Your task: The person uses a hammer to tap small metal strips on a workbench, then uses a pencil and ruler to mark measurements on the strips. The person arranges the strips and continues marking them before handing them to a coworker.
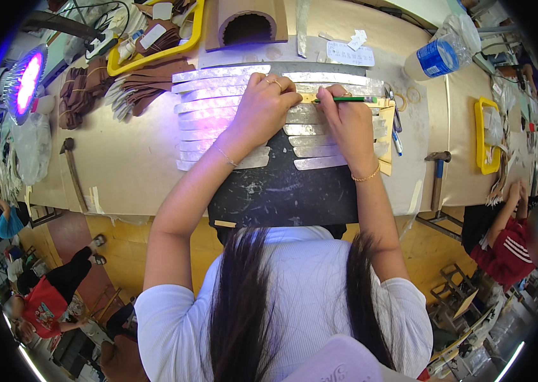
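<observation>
My right hand (348,121) is closed around a green pencil-like marking tool (361,99), which lies nearly level across the strips. Its tip is hidden by my fingers. My left hand (262,108) has its fingers pinched at the left end of a small yellow piece (307,98), between the two hands. Under and around them, thin silvery strips lie in two stacked columns: a left column (202,118) and a right column (316,151). They rest on a black mat (281,197). My left forearm crosses the left column and covers part of it.
Scissors (397,118) and a blue-white pen (397,143) lie right of the strips. Hammers rest at left (73,172) and right (438,181). A plastic bottle (437,59), brown strip bundles (151,86), a yellow tray (113,63) and a lit lamp (28,83) surround the work area. Other people sit at both sides.
</observation>
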A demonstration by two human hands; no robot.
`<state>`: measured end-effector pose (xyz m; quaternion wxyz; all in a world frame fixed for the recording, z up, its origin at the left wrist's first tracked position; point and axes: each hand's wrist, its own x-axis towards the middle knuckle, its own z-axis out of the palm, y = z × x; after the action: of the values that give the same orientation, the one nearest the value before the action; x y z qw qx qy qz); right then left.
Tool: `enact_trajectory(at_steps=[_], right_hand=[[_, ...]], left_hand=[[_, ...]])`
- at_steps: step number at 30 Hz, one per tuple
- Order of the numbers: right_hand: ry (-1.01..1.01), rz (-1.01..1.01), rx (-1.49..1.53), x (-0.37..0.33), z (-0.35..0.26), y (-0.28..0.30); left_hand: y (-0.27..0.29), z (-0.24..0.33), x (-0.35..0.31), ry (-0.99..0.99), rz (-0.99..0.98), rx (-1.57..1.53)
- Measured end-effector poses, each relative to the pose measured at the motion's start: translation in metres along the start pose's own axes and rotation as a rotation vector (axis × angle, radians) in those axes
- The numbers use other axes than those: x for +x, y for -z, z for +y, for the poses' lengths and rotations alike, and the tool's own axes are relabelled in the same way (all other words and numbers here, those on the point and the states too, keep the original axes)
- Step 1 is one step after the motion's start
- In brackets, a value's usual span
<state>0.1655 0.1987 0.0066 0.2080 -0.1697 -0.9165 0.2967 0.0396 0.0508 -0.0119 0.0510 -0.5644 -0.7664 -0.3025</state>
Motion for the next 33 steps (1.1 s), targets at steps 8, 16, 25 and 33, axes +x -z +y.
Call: enact_trajectory(at_steps=[8, 16, 25, 33], right_hand=[[-0.161, 0.198, 0.428, -0.003, 0.002, 0.010], [-0.163, 0.215, 0.552, -0.006, 0.007, 0.008], [-0.166, 0.205, 0.519, -0.008, 0.003, 0.009], [-0.145, 0.182, 0.472, -0.007, -0.001, 0.008]], left_hand=[[0.002, -0.008, 0.004, -0.029, 0.029, -0.045], [-0.004, -0.014, 0.012, -0.023, 0.062, -0.019], [-0.006, -0.012, 0.012, -0.006, 0.071, -0.015], [-0.005, -0.013, 0.013, 0.011, 0.052, -0.024]])
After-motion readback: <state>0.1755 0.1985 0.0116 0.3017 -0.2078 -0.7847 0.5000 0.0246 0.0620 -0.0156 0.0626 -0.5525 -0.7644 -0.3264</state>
